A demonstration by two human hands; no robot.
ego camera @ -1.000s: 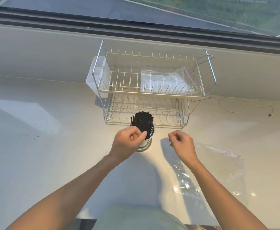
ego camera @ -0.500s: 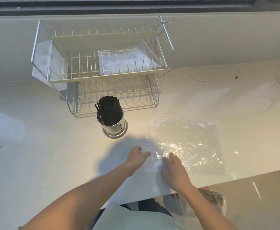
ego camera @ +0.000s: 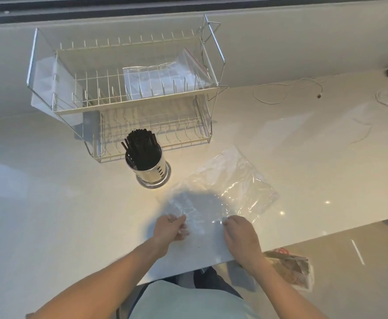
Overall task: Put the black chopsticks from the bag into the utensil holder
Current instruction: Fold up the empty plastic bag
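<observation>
A bundle of black chopsticks [ego camera: 141, 146] stands upright in the round steel utensil holder [ego camera: 152, 174] on the white counter. A clear plastic bag [ego camera: 229, 194] lies flat to the holder's right and looks empty. My left hand [ego camera: 171, 229] pinches the bag's near left edge. My right hand [ego camera: 240, 231] pinches the near right edge, fingers curled on the plastic. Both hands are well in front of the holder.
A two-tier wire dish rack [ego camera: 128, 88] stands behind the holder with another clear bag [ego camera: 165, 79] on its top shelf. A thin white cable [ego camera: 280, 93] lies at the right. The counter's front edge [ego camera: 303, 240] runs close behind my right hand; a wrapped packet [ego camera: 292, 268] lies below it.
My hands left the holder, came back toward me and took the bag's near edge. The bag has turned and shifted slightly. My head tilted down and right.
</observation>
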